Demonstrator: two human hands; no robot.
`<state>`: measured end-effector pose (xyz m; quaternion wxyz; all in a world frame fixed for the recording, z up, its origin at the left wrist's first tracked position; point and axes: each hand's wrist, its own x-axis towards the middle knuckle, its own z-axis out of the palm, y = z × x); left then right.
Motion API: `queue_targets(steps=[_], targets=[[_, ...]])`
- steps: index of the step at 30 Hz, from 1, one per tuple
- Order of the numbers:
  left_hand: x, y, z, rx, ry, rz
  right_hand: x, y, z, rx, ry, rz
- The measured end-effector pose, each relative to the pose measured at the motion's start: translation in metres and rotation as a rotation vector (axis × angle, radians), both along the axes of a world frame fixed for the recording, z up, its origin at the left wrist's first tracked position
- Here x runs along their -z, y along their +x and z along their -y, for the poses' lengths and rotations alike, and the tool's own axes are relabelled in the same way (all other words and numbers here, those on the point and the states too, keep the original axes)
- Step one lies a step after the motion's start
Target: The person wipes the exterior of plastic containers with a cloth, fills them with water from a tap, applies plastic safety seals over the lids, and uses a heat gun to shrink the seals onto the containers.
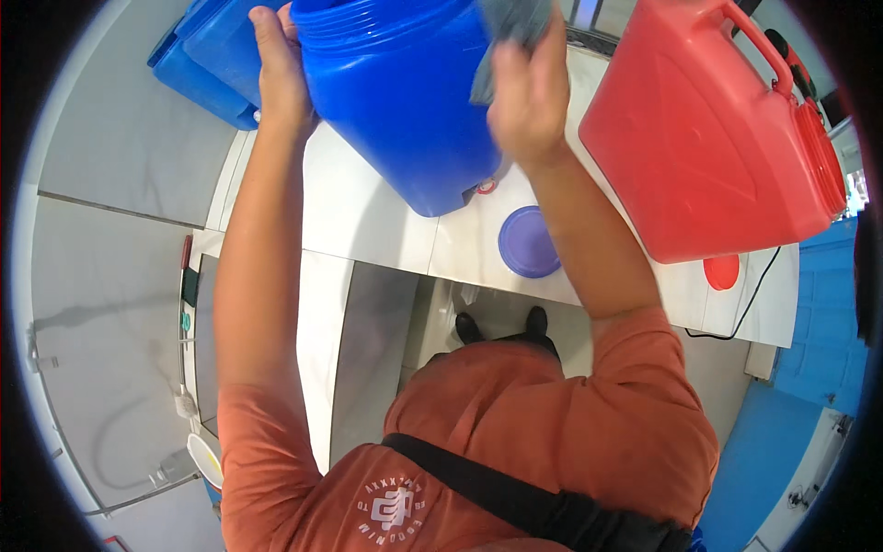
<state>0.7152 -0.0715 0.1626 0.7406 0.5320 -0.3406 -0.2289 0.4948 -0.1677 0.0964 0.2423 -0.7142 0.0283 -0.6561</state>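
A blue plastic canister [405,120] with a wide threaded neck stands tilted on the white tiled counter. My left hand [281,74] grips its left side near the neck, with some fingers hidden. On the other side, my right hand [533,101], slightly blurred, presses a grey cloth [515,20] against the canister's wall. A round purple-blue lid [530,241] lies on the counter by my right forearm. Beside the canister's lower corner is a small red and white fitting [487,187]; how it attaches is unclear.
A large red jerrycan [699,147] stands at the right, with a red cap [722,271] and a black cable [759,299] near the counter's edge. More blue containers [216,60] sit at the back left. A white bucket [204,460] is low at the left.
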Motion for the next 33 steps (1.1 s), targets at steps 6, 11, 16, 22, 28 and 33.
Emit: queue_targets(steps=[6,11,16,22,28,33], targets=[[-0.006,-0.025,0.005,0.036,-0.078,0.162,0.118,-0.009,0.009,-0.328,1.101,-0.085],[-0.008,-0.028,0.001,0.011,-0.067,0.087,0.003,-0.017,-0.002,-0.116,0.347,-0.028],[-0.003,-0.020,0.008,0.081,-0.035,0.109,-0.133,0.009,0.073,-0.670,0.964,-0.682],[-0.007,-0.020,-0.002,0.099,-0.046,0.131,-0.072,-0.025,0.021,-0.033,0.323,-0.410],[-0.005,-0.022,0.002,0.144,-0.041,0.121,-0.073,-0.045,-0.015,0.206,-0.305,-0.156],[-0.012,-0.026,0.003,0.147,0.006,0.125,-0.075,-0.035,0.006,0.218,-0.055,-0.145]])
